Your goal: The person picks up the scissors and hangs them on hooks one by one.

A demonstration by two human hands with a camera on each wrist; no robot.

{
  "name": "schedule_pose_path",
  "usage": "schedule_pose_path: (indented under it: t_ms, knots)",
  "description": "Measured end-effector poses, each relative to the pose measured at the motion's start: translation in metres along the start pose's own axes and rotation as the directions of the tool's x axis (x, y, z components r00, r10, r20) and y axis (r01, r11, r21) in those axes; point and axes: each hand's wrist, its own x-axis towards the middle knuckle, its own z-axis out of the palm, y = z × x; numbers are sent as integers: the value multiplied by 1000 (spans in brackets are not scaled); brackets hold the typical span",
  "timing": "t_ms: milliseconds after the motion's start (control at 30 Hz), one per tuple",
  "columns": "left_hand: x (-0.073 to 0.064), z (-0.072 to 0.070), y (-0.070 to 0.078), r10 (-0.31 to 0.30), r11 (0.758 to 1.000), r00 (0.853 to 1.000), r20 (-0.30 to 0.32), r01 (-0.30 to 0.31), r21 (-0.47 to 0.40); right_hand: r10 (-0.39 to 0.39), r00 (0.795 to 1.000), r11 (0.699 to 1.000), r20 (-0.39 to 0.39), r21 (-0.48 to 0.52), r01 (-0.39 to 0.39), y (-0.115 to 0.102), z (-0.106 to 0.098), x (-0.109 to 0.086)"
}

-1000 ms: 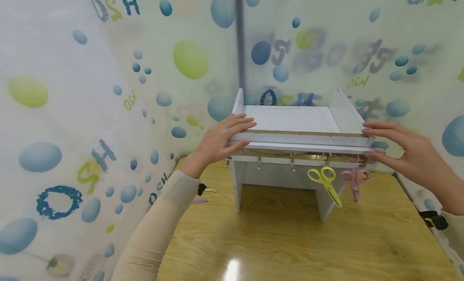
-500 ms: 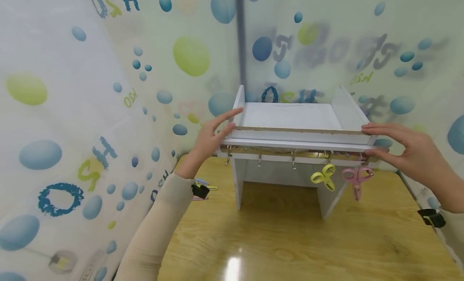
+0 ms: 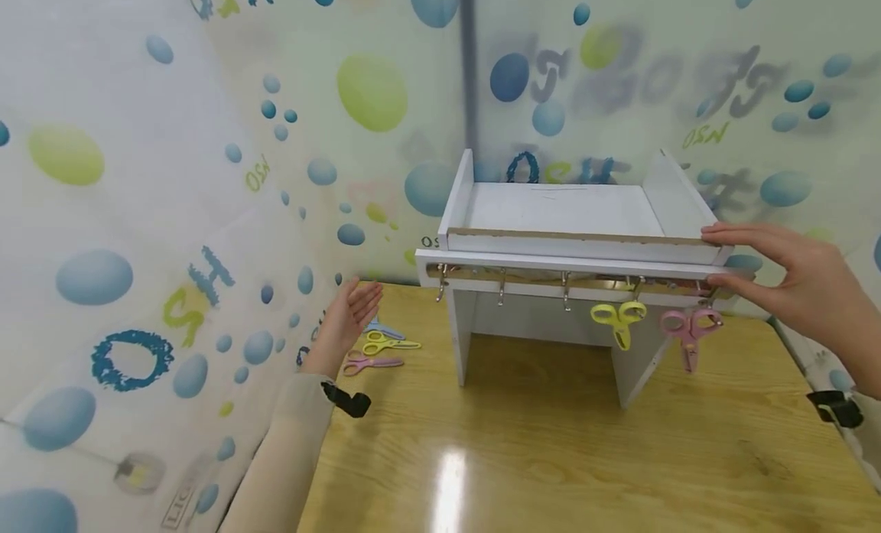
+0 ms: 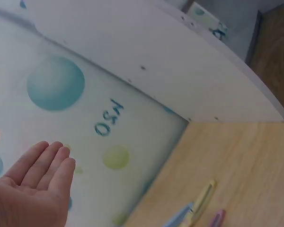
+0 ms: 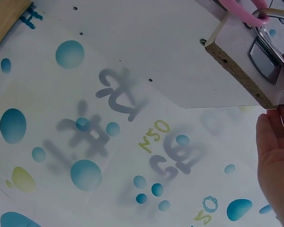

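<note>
A white shelf (image 3: 571, 247) with a row of metal hooks (image 3: 501, 288) along its front stands on the table. Yellow scissors (image 3: 622, 333) and pink scissors (image 3: 689, 348) hang from the hooks at the right. My right hand (image 3: 801, 277) holds the shelf's right end, fingers at the top corner and thumb lower at the hook rail. My left hand (image 3: 344, 319) is apart from the shelf, its fingers extended, over the far left of the table. Beside it lie blue scissors (image 3: 388, 331), yellow scissors (image 3: 391, 345) and pink scissors (image 3: 380, 362); the hand partly hides the blue pair.
The shelf's side panels (image 3: 460, 342) reach down to the wooden table (image 3: 551, 464). Patterned walls (image 3: 372, 97) stand close behind and to the left. In the right wrist view, a pink scissor handle (image 5: 236, 13) hangs on a hook (image 5: 274, 13).
My left hand has left the shelf's left end and moved down and left to the loose scissors. My right hand stays on the shelf. The hanging yellow scissors swing.
</note>
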Motion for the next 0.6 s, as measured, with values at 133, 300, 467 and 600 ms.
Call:
schedule_pose_path:
  t_ms: [133,300,467,600]
  knots:
    - [4,-32,-36,-111,994,991,-75,109,-23,-7,1000,1000,0,-5,7,0,-1,2]
    - [4,-57,-74,-226,974,960,-166,224,-30,-14,1000,1000,-8,3,14,-1,-2,3]
    - [-4,-73,-100,-280,960,935,-216,269,-82,5,1000,1000,1,-14,-5,-1,-1,1]
    - [-10,-80,-113,-306,951,928,-212,287,-115,12,1000,1000,1,-25,-12,0,1,0]
